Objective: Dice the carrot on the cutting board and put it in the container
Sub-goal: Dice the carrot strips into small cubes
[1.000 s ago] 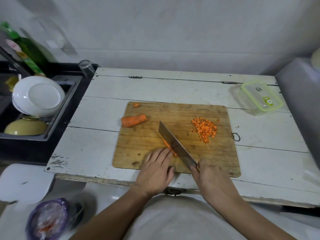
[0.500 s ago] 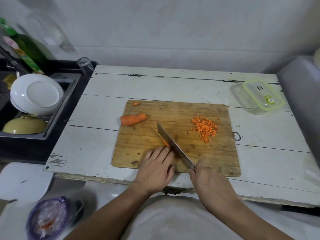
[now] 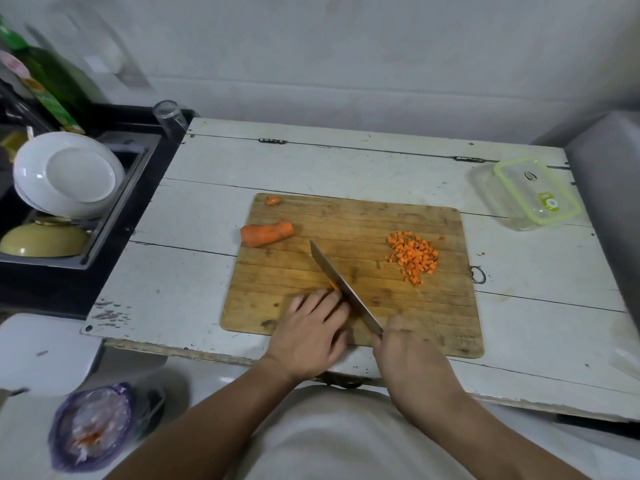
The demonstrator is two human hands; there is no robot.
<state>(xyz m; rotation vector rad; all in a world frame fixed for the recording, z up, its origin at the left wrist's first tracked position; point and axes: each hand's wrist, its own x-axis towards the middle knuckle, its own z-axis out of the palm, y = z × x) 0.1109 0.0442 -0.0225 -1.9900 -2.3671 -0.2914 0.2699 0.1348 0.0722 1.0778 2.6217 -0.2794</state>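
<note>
1. White-painted planks, chipped and scratched, form the worktop point(image 3: 346, 168) against a pale wall; a worn wooden cutting board point(image 3: 433, 323), scored with knife lines, lies in its middle.
2. Near the board's front edge, a sliver of carrot point(image 3: 333, 285) shows orange between the left hand point(image 3: 311, 330) and the knife point(image 3: 341, 287). Most of this piece is hidden under the fingers, which lie curved over it and press it down.
3. Gripping the knife handle, the right hand point(image 3: 408, 355) is closed around it; the broad steel blade slants away toward the board's centre, its edge on the carrot sliver.
4. Compared with a second ago, the blade sits closer against the left fingertips and less orange shows, which suggests the cutting is working steadily through this piece.
5. Small, roughly cubic orange dice point(image 3: 414, 258) form a loose heap on the board's right side.
6. An uncut carrot chunk point(image 3: 266, 233), smooth and tapered, lies at the board's far left, with a small trimmed end point(image 3: 273, 200) beyond it at the corner.
7. Well apart at the worktop's far right stands the container point(image 3: 533, 195), clear plastic with a lime-green rim, holding no carrot, so the task looks about half done.
8. Left of the worktop, white plates point(image 3: 69, 174) and a yellow bowl point(image 3: 41, 239) sit in a dark sink.
</note>
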